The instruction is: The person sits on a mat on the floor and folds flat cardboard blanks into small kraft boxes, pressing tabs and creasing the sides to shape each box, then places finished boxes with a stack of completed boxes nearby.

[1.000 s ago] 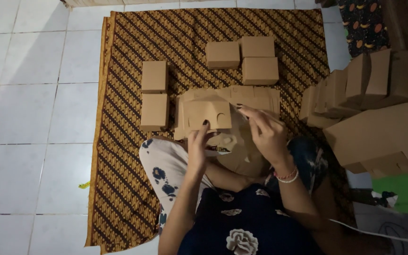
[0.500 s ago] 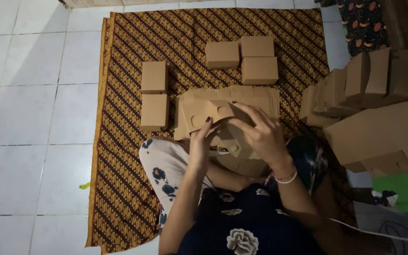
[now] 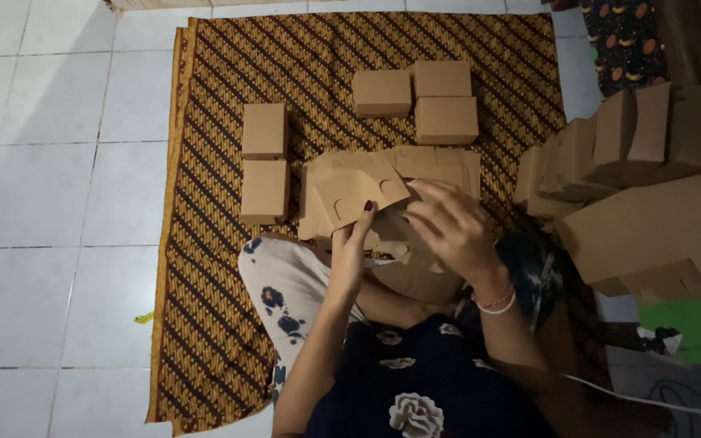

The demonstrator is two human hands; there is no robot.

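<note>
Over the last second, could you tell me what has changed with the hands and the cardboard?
The right hand has moved from the blank's right edge to lie over its middle, folding it down. The left hand keeps its grip on the flat cardboard blank, which is now tilted. The folded boxes on the patterned cloth and the stack of blanks are unchanged.

Patterned mat [image 3: 204, 324] on tiled floor [image 3: 42, 203]; cardboard boxes [image 3: 263, 162] (five closed) atop.
</note>
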